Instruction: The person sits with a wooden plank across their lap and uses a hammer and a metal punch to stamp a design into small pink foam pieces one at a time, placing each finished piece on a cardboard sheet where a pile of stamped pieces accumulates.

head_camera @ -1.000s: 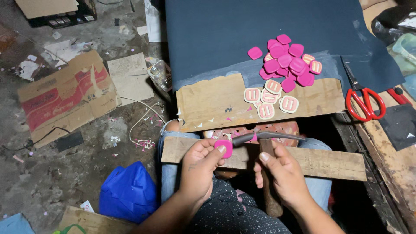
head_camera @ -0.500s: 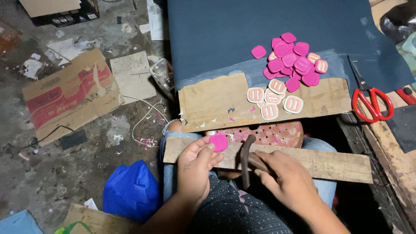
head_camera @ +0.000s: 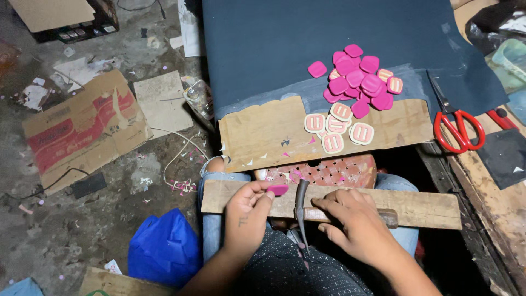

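Your left hand (head_camera: 247, 211) pinches pink piece (head_camera: 278, 189) flat on wooden plank (head_camera: 427, 205) for support | right hand (head_camera: 356, 222) grips metal tool (head_camera: 301, 204) beside it | pink pile (head_camera: 359, 77) beyond plank.

A wooden plank (head_camera: 427, 205) lies across the person's lap. On it, the left hand (head_camera: 247, 214) sits left of the right hand (head_camera: 356, 225), with a metal tool (head_camera: 301, 204) standing between them. A perforated stool (head_camera: 329, 171) lies beyond the plank, a cardboard sheet (head_camera: 263, 131) behind it. Scissors (head_camera: 457, 126) lie right of the sheet. A bag (head_camera: 164, 246) lies left of the lap.
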